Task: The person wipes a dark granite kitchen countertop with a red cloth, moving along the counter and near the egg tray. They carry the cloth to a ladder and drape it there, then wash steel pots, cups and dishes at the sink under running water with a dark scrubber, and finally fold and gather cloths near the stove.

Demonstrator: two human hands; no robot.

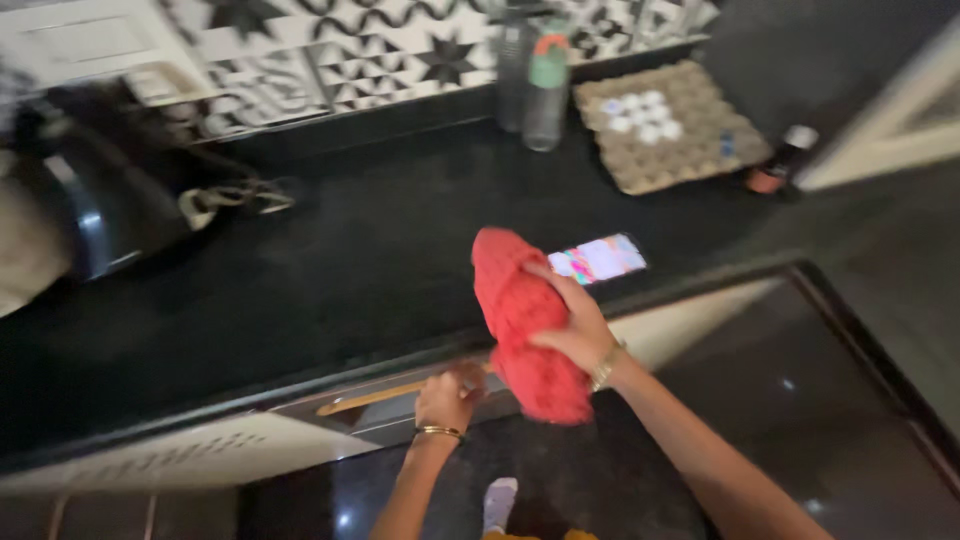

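Right hand is clutching a red cloth at the front edge of the black counter, fingers wrapped tight around it. Left hand is curling around the drawer handle below. Watch that phone just beside the cloth: one careless swipe could be knocking it off the edge.

Home kitchen, black countertop, patterned tile backsplash, egg tray

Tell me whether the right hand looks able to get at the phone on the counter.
Probably yes: the phone lies just beyond the right hand with nothing between, but that hand grips a red cloth, so its fingers are occupied.
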